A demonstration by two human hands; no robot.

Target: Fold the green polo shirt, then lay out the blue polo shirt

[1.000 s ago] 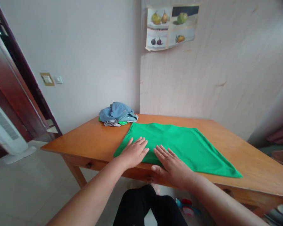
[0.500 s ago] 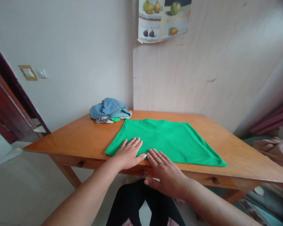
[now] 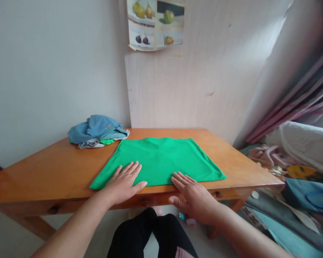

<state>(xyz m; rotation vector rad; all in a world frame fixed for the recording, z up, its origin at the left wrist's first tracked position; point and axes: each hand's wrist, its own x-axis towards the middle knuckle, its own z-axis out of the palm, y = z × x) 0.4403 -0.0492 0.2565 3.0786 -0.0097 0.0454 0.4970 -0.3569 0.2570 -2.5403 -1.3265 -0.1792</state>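
Note:
A green cloth (image 3: 161, 159) lies spread flat on a wooden table (image 3: 43, 168). My left hand (image 3: 123, 182) rests palm down on the cloth's near left part, fingers stretched out. My right hand (image 3: 192, 195) lies flat at the cloth's near edge, by the front of the table, fingers apart, holding nothing.
A crumpled pile of blue and grey clothes (image 3: 97, 130) sits at the table's back left. A fruit poster (image 3: 156, 23) hangs on the wall. To the right lie heaped fabrics and bedding (image 3: 293, 161). My dark-trousered knees (image 3: 150, 240) are under the table's front edge.
The view has swung to the right, so the door and heater are out of sight. My two hands have spread apart along the cloth's near edge.

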